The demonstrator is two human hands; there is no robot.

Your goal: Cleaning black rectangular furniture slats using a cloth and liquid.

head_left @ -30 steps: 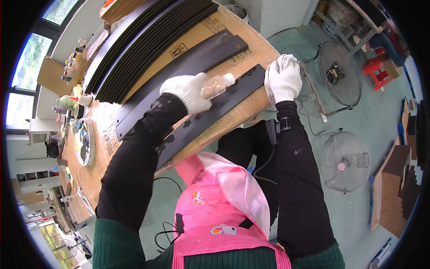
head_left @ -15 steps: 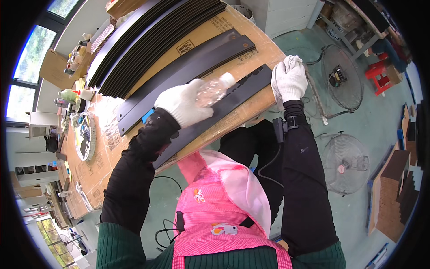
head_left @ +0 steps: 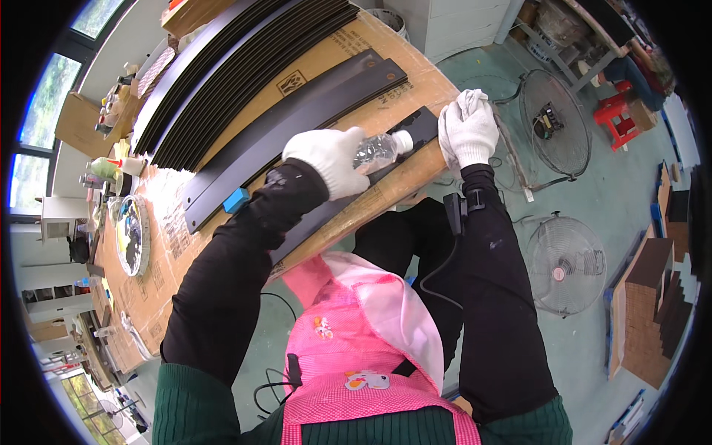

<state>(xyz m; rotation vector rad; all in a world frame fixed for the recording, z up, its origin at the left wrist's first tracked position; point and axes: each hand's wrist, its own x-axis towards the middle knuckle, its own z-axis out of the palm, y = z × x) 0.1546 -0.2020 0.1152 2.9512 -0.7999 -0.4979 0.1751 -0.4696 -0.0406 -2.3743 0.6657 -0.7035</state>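
Note:
My left hand (head_left: 326, 162), in a white knitted glove, is wrapped round a clear plastic bottle (head_left: 377, 154) with a white cap. The bottle lies tilted just above a long dark panel (head_left: 304, 236), its cap towards the panel's right end. A darker, wet-looking patch (head_left: 423, 124) shows on that end. My right hand (head_left: 472, 135), also gloved, is closed on a pale cloth (head_left: 449, 152) at the panel's right end, by the table edge. Beyond my left hand lie more dark panels (head_left: 297, 133) with holes in their ends. A blue block (head_left: 236, 200) sits against their near edge.
A large stack of curved dark panels (head_left: 252, 81) fills the far side of the cardboard-covered table (head_left: 167, 297). To the left stand a paint-smeared round tub (head_left: 133, 236) and several bottles. On the floor at right are two fans (head_left: 567, 267) and a red stool (head_left: 617, 119).
My left hand has moved the bottle to the right along the panel, closer to my right hand. My right hand stays at the panel's end. The whole view has shifted slightly.

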